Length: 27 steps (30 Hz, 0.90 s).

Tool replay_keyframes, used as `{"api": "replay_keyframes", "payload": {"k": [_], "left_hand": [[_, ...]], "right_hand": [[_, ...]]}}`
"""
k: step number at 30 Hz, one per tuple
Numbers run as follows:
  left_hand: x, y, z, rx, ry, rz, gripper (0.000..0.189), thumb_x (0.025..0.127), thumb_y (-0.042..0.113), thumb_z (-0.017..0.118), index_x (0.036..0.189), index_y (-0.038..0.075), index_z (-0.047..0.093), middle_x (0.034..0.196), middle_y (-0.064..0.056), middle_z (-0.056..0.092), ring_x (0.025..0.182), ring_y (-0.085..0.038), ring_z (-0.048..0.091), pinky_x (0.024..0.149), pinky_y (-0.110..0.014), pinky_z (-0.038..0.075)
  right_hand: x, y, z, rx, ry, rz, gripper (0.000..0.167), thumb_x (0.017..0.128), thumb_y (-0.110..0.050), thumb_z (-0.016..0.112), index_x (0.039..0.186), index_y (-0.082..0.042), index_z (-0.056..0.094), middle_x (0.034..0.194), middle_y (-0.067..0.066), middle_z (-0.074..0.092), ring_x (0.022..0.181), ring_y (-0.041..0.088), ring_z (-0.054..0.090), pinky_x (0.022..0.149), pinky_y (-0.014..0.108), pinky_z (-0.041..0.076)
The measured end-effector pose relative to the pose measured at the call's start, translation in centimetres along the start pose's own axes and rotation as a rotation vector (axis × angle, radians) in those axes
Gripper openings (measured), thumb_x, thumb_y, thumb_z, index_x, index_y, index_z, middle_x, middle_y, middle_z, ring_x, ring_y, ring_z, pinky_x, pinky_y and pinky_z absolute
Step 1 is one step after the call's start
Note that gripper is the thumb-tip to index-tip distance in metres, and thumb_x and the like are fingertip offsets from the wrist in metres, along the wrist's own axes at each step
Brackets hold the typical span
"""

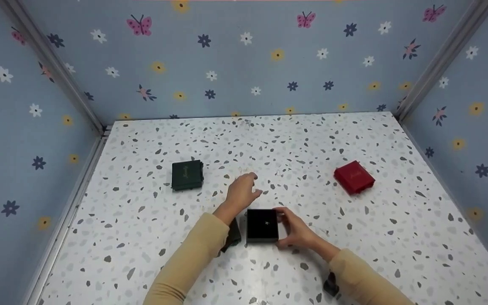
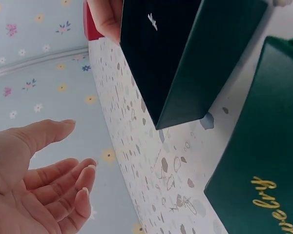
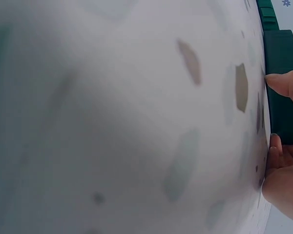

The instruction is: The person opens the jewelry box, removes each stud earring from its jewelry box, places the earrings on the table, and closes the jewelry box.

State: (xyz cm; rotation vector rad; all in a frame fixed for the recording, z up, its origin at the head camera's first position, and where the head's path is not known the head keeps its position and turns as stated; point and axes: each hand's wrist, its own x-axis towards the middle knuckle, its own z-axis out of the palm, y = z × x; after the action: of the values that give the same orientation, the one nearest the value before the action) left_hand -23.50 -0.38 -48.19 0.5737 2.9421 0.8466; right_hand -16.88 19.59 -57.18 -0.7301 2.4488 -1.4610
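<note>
A dark green jewelry box [image 1: 262, 226] stands lidless at the front middle, its black insert bearing a small silvery star-like piece [image 2: 152, 21]. My right hand [image 1: 295, 231] holds it at its right side, thumb and fingers at opposite corners. Beyond the box and to its left, my left hand [image 1: 242, 192] hovers over the table with loosely bent fingers and nothing in them. Thin fine chains [image 2: 185, 204] lie on the table near that hand. Beside the box rests a green lid [image 2: 259, 146] with gold lettering, partly hidden by my left forearm in the head view.
Another green box [image 1: 187, 175] is at the back left, and a red box [image 1: 354, 177] lies turned at the right. A small dark object [image 1: 331, 284] sits by my right forearm. Patterned blue walls [image 1: 244, 59] border the speckled table [image 1: 142, 254].
</note>
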Motion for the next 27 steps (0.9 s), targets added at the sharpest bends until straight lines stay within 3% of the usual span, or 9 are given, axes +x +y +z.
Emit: {"api": "replay_keyframes", "payload": {"k": [14,20,25,27], "left_hand": [[-2.0,0.0,1.3,-0.042,0.036,0.151,0.030,0.079,0.015,0.066,0.103,-0.001,0.056,0.086,-0.009,0.059,0.078,-0.021,0.056,0.068,-0.032,0.045],[-2.8,-0.4,2.3,-0.064,0.067,0.248,0.027,0.077,0.012,0.067,0.099,0.000,0.058,0.084,-0.009,0.059,0.075,-0.019,0.055,0.066,-0.029,0.044],[-3.4,-0.8,3.0,-0.090,0.032,0.278,0.026,0.079,0.014,0.065,0.099,0.000,0.057,0.086,-0.008,0.059,0.078,-0.018,0.055,0.069,-0.029,0.044],[-3.6,-1.0,3.2,-0.093,0.006,0.285,0.026,0.080,0.016,0.064,0.100,0.000,0.057,0.088,-0.008,0.059,0.079,-0.018,0.055,0.071,-0.029,0.044]], "right_hand": [[0.0,-0.1,0.0,-0.003,-0.002,0.036,0.087,0.051,0.003,0.077,0.127,-0.006,0.036,0.111,0.003,0.053,0.101,0.018,0.049,0.098,0.038,0.028],[-0.1,-2.1,-0.2,0.036,-0.002,0.019,0.085,0.051,0.010,0.075,0.126,0.004,0.035,0.112,0.015,0.052,0.101,0.028,0.048,0.098,0.045,0.026],[-0.3,-3.9,-0.5,0.039,-0.008,0.039,0.083,0.053,0.012,0.074,0.125,0.007,0.034,0.111,0.020,0.051,0.102,0.034,0.047,0.098,0.047,0.024],[-0.3,-3.3,-0.4,0.037,-0.009,0.043,0.084,0.053,0.010,0.074,0.126,0.003,0.034,0.112,0.017,0.052,0.102,0.031,0.047,0.099,0.044,0.025]]}}
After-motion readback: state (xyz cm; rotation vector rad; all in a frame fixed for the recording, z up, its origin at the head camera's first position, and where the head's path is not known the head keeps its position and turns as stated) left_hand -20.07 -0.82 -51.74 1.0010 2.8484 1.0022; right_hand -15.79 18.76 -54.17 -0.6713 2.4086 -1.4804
